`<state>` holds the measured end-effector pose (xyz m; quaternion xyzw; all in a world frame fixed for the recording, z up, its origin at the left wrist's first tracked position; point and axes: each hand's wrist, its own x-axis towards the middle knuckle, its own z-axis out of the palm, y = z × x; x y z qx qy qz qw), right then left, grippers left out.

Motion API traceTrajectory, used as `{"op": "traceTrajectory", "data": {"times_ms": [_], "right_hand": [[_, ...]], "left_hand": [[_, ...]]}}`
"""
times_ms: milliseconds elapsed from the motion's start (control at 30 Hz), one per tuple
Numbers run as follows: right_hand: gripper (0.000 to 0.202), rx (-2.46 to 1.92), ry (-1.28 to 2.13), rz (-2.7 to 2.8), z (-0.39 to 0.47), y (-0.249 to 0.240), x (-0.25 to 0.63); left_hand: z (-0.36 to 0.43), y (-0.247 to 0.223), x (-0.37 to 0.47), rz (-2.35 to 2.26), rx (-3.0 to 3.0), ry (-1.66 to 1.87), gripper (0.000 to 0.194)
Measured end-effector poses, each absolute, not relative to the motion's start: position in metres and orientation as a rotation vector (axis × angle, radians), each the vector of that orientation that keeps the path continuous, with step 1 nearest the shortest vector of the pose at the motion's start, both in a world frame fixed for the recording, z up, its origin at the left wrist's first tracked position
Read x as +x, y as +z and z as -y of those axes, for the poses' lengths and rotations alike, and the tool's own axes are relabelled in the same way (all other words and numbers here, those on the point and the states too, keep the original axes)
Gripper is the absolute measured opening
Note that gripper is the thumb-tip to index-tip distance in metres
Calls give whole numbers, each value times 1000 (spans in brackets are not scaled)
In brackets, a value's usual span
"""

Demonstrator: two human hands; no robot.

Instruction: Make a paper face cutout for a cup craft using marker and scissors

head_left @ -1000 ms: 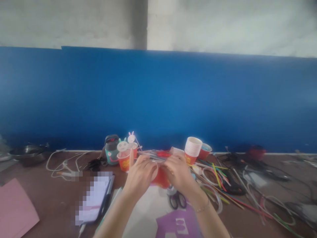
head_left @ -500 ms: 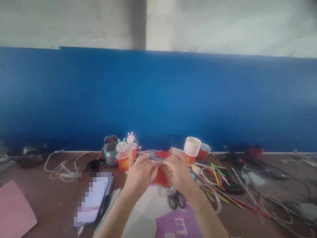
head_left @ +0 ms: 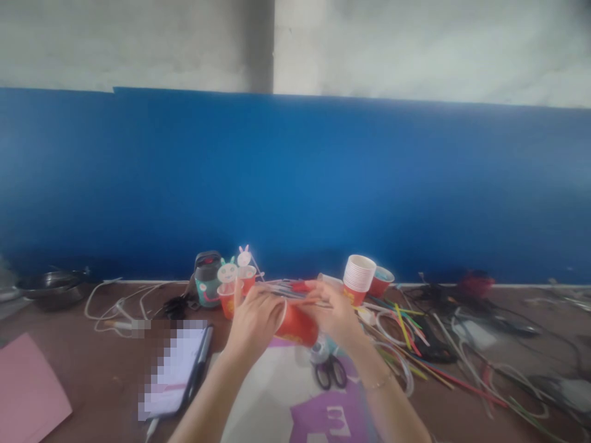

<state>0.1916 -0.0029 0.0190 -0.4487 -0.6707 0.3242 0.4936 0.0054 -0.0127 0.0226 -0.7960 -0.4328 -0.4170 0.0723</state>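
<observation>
At the far left a pink sheet [head_left: 28,394] lies on the brown table [head_left: 92,363], with a metal pan [head_left: 50,286] behind it and white cables [head_left: 120,301] trailing toward the middle. Next comes a blurred-out pad with a pen [head_left: 198,363] along its right edge, and behind that a teal toy pot [head_left: 207,278] beside two small decorated cups [head_left: 235,286] topped with paper animal faces.

The left hand [head_left: 253,323] and the right hand [head_left: 335,314] are close together, both clamped on one red paper cup [head_left: 298,325]. Against the view a second ago the cup has turned: then it sat mostly hidden between the palms, now it lies nearly on its side, white rim toward the left hand and base toward the right, held just above the white and purple paper [head_left: 323,418]. The hands have also risen a little. My reading is that the cup is being rotated for work on its wall or rim (the blur hides any small piece between the fingers).

Below the right hand lie scissors [head_left: 330,372]. Further right stand a stack of cups [head_left: 357,280], then a scatter of coloured straws [head_left: 406,332] and dark cables [head_left: 498,326].
</observation>
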Motion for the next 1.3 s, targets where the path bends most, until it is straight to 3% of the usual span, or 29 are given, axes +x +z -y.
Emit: {"op": "traceTrajectory", "data": {"times_ms": [133,800,1000,1100,1167,1300], "right_hand": [[33,-1003,1146,1381,2,20,187],[28,-1065,1054,1707,-1,18,193],[53,-1064,1193,1785,11,19,192],[46,-1094,1268,1743,13,19,188],[38,-1036,1335,1668,8,19,185],[53,-935,1370,1471,-2,16,181]], "left_hand": [[12,20,5,1265,-2439,-1342,16],[17,24,8,1147,-2567,-1119,19],[17,24,6,1186,-2501,-1161,17],[16,20,7,1236,-2345,-1263,15],[12,13,7,1328,-2195,-1504,40],[0,-6,10,1569,-2107,-2200,72]]}}
